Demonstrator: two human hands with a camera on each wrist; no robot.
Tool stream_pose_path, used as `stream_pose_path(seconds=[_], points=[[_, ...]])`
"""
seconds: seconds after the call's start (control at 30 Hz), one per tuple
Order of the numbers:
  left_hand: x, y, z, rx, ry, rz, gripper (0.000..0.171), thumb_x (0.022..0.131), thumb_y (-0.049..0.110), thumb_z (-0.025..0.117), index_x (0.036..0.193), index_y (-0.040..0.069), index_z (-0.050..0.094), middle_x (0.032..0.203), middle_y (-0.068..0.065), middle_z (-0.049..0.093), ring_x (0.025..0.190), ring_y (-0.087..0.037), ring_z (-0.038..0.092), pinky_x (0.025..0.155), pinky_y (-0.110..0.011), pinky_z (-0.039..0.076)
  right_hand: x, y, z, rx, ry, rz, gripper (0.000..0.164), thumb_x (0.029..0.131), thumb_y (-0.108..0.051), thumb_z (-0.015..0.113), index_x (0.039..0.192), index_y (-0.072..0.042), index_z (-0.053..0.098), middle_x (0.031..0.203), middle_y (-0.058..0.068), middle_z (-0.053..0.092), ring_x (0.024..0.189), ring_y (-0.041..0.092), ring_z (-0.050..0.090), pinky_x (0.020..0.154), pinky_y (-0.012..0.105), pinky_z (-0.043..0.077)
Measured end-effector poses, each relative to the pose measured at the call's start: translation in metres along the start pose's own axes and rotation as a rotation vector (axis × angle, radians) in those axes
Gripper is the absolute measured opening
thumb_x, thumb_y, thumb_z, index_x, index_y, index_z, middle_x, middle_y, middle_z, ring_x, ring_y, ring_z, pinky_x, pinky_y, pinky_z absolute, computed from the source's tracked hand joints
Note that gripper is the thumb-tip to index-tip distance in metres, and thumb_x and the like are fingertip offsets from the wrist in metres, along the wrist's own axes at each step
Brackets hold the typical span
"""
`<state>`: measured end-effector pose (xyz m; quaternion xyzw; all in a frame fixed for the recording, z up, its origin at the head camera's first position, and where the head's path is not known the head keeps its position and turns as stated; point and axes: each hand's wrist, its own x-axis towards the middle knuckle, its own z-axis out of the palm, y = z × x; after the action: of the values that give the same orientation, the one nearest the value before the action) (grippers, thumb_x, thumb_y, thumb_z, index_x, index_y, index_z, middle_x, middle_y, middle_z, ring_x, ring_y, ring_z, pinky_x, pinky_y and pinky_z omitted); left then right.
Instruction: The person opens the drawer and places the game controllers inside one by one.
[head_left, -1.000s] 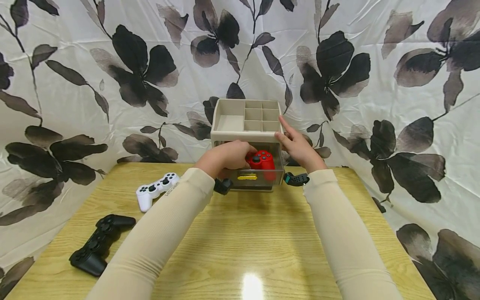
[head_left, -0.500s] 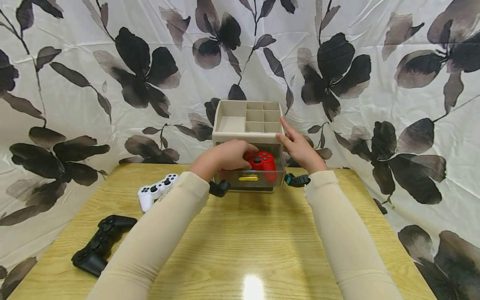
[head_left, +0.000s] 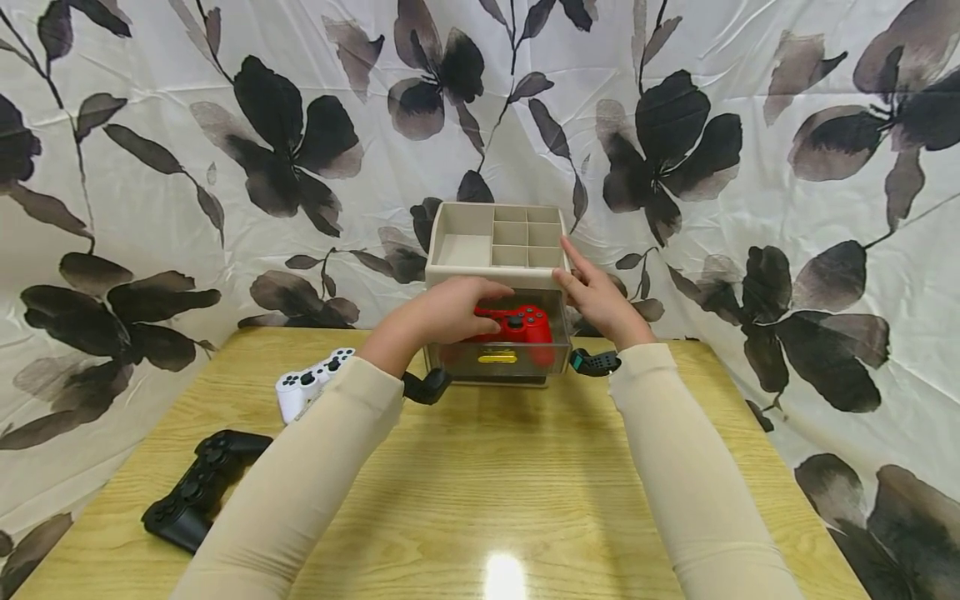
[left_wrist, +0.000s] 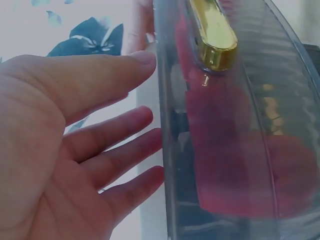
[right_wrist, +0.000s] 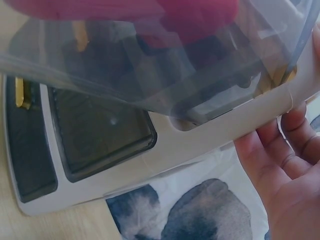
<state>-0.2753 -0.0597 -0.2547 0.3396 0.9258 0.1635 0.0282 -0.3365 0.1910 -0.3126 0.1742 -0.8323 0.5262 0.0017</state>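
A red game controller [head_left: 531,327] lies in the pulled-out clear drawer [head_left: 558,354] of a cream desk organizer [head_left: 463,250]. My left hand [head_left: 450,312] is over the drawer's left part, beside the controller, in the head view. The left wrist view shows the left hand [left_wrist: 80,135] with thumb and fingers spread and nothing between them, fingertips near the drawer's edge. At the organizer's upper right side, my right hand [head_left: 600,304] grips the body, thumb at the front edge and fingers along the side. Through the drawer, the controller [left_wrist: 225,165] looks pink.
A white controller [head_left: 300,385] and a black controller [head_left: 197,492] lie on the wooden table [head_left: 480,475] at the left. Compartments [head_left: 510,233] top the organizer. Lower dark drawers [right_wrist: 100,135] show in the right wrist view. A floral cloth [head_left: 525,125] hangs behind.
My left hand has drawn back leftward from the red controller, uncovering more of it, and its fingers have parted. The right hand stays at the organizer's side.
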Motion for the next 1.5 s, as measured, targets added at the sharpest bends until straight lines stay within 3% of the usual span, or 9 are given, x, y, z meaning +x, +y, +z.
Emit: stream_pose_path(seconds=[0.37,0.7,1.03,1.2,1.37,1.5], points=[[-0.02,0.005,-0.007,-0.107,0.108,-0.001,0.052,0.09,0.014,0.068,0.139,0.007,0.051,0.136,-0.013,0.058,0.123,-0.03,0.058,0.106,-0.041,0.045,-0.014,-0.028,-0.001,0.01,-0.044,0.025,0.064,0.103,-0.028,0.046,0.156,-0.027,0.01,0.089,0.006,0.039,0.083,0.022,0.042,0.075,0.03,0.041],[-0.041,0.007,-0.008,-0.134,0.235,-0.015,0.052,0.089,0.016,0.07,0.138,0.009,0.053,0.127,-0.012,0.064,0.115,-0.026,0.061,0.097,-0.042,0.05,-0.001,-0.001,0.0,-0.014,-0.003,0.001,0.064,0.1,-0.042,0.046,0.154,-0.04,0.012,0.088,0.003,0.04,0.084,0.021,0.044,0.075,0.029,0.043],[-0.058,0.004,-0.004,-0.216,0.332,-0.071,0.049,0.091,0.019,0.068,0.138,0.015,0.055,0.125,-0.008,0.063,0.109,-0.024,0.063,0.094,-0.042,0.051,0.002,-0.003,-0.001,0.044,-0.034,0.032,0.064,0.103,-0.03,0.046,0.156,-0.033,0.01,0.087,0.005,0.036,0.084,0.029,0.041,0.075,0.035,0.039],[-0.066,0.003,0.0,-0.249,0.362,-0.083,0.052,0.09,0.019,0.07,0.139,0.015,0.054,0.127,-0.005,0.062,0.109,-0.024,0.063,0.095,-0.044,0.051,0.0,-0.003,0.0,0.017,-0.021,0.027,0.064,0.102,-0.035,0.046,0.155,-0.036,0.011,0.088,0.004,0.037,0.084,0.024,0.042,0.075,0.032,0.041],[-0.072,0.003,0.004,-0.255,0.395,-0.078,0.051,0.09,0.018,0.07,0.138,0.013,0.054,0.129,-0.006,0.063,0.109,-0.027,0.064,0.094,-0.044,0.052,-0.001,-0.001,0.001,0.014,0.004,-0.002,0.064,0.1,-0.042,0.047,0.154,-0.039,0.013,0.084,0.002,0.037,0.075,0.018,0.04,0.068,0.029,0.039],[-0.077,0.005,0.009,-0.275,0.439,-0.063,0.049,0.089,0.016,0.071,0.136,0.012,0.056,0.123,-0.009,0.065,0.105,-0.028,0.066,0.092,-0.045,0.053,-0.006,-0.009,0.002,0.024,-0.008,-0.005,0.064,0.101,-0.038,0.046,0.155,-0.036,0.013,0.083,0.002,0.037,0.071,0.016,0.04,0.067,0.029,0.038]])
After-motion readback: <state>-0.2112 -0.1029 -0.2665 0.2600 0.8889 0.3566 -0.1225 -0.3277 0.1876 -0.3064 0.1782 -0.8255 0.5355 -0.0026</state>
